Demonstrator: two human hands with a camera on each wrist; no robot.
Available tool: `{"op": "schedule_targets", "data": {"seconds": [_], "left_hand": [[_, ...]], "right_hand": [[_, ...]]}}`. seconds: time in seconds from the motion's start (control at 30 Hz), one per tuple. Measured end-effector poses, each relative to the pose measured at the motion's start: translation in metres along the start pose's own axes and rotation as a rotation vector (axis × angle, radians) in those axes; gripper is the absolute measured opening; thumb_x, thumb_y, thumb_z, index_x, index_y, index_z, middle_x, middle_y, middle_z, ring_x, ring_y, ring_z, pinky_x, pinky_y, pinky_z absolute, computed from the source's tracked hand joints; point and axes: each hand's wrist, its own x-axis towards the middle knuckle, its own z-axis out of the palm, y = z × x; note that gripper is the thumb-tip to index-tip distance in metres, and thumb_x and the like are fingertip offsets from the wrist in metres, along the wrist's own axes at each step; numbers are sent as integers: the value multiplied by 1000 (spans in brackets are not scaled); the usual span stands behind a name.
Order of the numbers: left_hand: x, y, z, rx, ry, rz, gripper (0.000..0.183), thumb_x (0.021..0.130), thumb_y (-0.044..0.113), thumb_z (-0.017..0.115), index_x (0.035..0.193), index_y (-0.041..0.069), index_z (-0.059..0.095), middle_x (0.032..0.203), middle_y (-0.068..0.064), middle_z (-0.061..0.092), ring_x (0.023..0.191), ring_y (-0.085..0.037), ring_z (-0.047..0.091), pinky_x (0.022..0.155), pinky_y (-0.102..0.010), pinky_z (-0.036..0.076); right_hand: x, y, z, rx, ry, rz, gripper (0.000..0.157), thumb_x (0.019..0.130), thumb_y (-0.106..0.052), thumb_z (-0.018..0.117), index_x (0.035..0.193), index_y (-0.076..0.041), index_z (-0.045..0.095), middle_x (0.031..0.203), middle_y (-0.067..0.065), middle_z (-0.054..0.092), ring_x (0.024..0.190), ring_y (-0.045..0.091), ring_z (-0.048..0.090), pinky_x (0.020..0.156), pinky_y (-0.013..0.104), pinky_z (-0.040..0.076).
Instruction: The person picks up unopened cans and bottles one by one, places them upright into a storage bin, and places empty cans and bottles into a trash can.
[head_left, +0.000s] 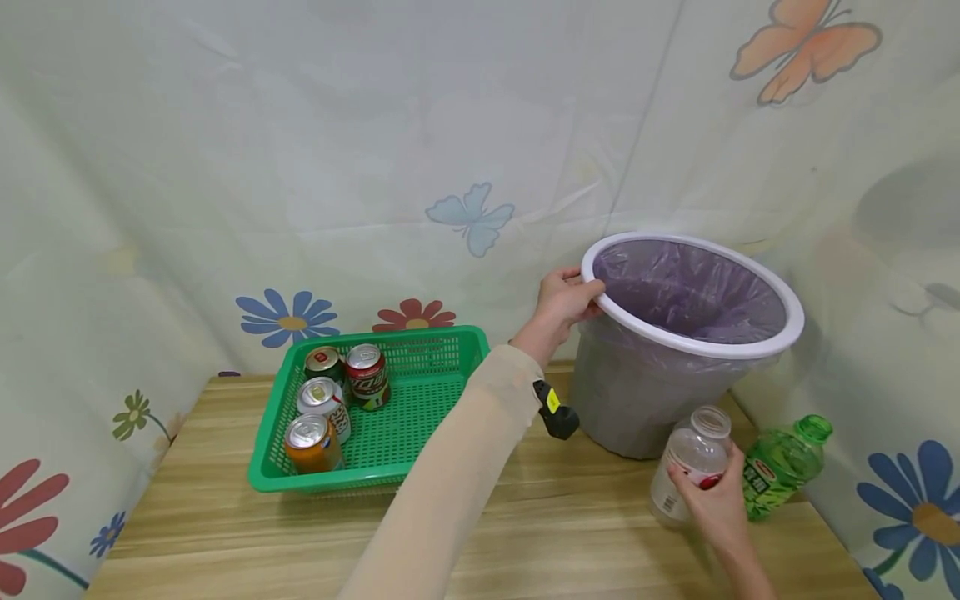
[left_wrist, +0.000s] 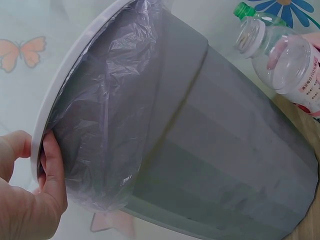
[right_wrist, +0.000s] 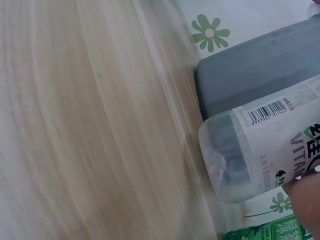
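My left hand [head_left: 564,302] grips the white rim [head_left: 787,333] of a grey trash can [head_left: 630,400], thumb on top and fingers beneath the edge. A purple plastic bag [left_wrist: 107,100] lines the can and folds out under that rim. The can leans, its mouth turned toward me. With my right hand [head_left: 716,500] I hold a clear, capless plastic bottle [head_left: 686,450] that has a white label; it stands close in front of the can. Right beside it is a green plastic bottle [head_left: 783,467] with a green cap, partly hidden by my right hand.
A green plastic basket [head_left: 427,408] at the left holds several drink cans, among them an orange can [head_left: 311,446] and a dark red can [head_left: 367,379]. Both stand on a wooden table [head_left: 525,533]. A flowered curtain [head_left: 375,167] hangs behind and along the sides.
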Motion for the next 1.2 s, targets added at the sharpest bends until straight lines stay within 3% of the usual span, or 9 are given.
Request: {"op": "schedule_targets", "data": {"seconds": [0.2, 0.43, 1.2], "left_hand": [[0, -1, 0, 11, 2, 1, 44, 79, 4, 66, 121, 3, 52, 92, -7, 67, 60, -14, 60, 59, -27, 55], [1, 0, 0, 25, 7, 1, 44, 79, 5, 66, 120, 3, 52, 92, -7, 67, 60, -14, 60, 60, -27, 55], [1, 0, 0, -6, -6, 0, 44, 79, 3, 66, 121, 2, 51, 97, -9, 67, 60, -15, 60, 58, -28, 55]], "right_hand": [[2, -1, -5, -1, 47, -55, 85, 75, -7, 73, 142, -8, 19, 118, 7, 43, 93, -6, 39, 79, 12, 33], [2, -5, -13, -66, 101, -110, 86, 69, -4, 77, 139, -7, 26, 114, 6, 47, 91, -7, 39, 78, 17, 33], [3, -24, -35, -209, 17, -293, 84, 67, -13, 82, 135, -5, 32, 113, 18, 52, 89, -14, 35, 69, 11, 35]]}}
